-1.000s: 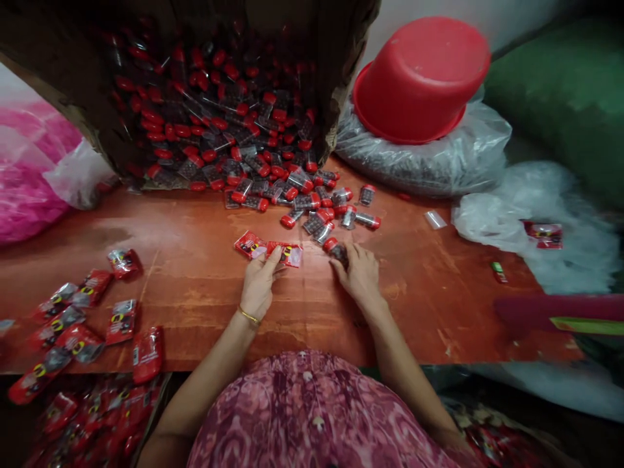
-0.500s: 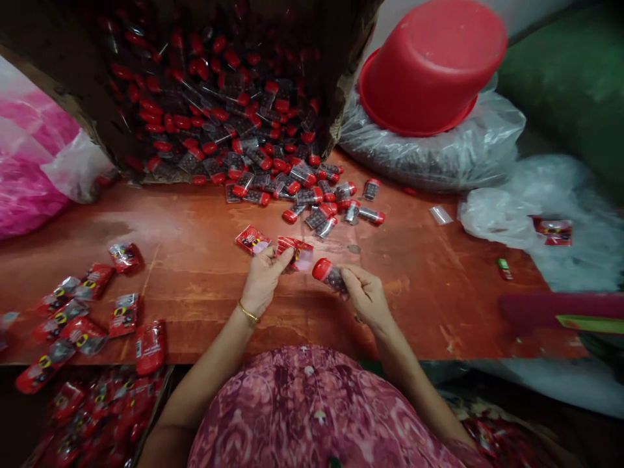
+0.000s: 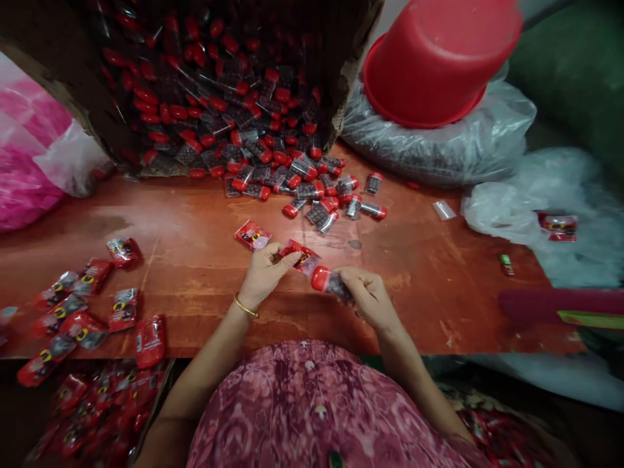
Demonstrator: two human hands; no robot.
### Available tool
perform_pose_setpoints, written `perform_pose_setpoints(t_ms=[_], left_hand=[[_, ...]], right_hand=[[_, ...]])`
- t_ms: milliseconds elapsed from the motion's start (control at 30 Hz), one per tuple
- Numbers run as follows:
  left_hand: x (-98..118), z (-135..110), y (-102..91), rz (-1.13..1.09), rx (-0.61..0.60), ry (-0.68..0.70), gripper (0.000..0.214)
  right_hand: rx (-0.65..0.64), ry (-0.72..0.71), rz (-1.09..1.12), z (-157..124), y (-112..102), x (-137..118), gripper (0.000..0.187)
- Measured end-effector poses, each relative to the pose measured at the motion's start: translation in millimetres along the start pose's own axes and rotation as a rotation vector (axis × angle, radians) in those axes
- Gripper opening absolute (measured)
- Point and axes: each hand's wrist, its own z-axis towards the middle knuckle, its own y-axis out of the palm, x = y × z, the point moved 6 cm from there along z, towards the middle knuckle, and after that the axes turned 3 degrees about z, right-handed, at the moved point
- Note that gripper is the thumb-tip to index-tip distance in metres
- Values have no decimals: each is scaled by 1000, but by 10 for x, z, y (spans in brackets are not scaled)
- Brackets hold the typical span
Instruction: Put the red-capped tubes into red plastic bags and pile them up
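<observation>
Nearest is the person's patterned pink shirt (image 3: 312,403), seen from above at the edge of a red-brown table (image 3: 195,260). Just beyond it, both hands work over the tabletop. The right hand (image 3: 373,302) is clamped on a small clear bottle (image 3: 331,283) of dark beads, thumb and fingers at its base, red cap pointing left. The left hand (image 3: 263,276), a bangle (image 3: 246,307) at the wrist, pinches a flat red pouch (image 3: 305,257) between thumb and fingers. The cap meets the pouch's near right end; whether it is inside cannot be told. It would likely help to hold that end spread, keep the bottle in line with it, and push gently so the film does not crease or tear.

Half a second ago a gap showed between cap and pouch; now they meet. A second pouch (image 3: 252,234) lies where it lay, just past the left hand.

Farther off, loose bottles (image 3: 312,190) spill from a big box (image 3: 63,78), with an upturned red tub (image 3: 439,71) to its right.
</observation>
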Motion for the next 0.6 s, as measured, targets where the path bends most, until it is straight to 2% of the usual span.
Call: perform_pose_setpoints(t_ms=[100, 300, 400, 600], left_hand=[[31, 2, -16, 58, -48, 17, 22], [39, 19, -4, 92, -222, 46, 18], [3, 33, 2, 38, -194, 10, 20], [-186, -15, 162, -357, -49, -188, 34]], right_hand=[[-61, 15, 8, 19, 41, -19, 42], [-81, -17, -52, 86, 60, 2, 45], [-81, -61, -86, 107, 87, 26, 41], [2, -170, -176, 89, 165, 58, 31]])
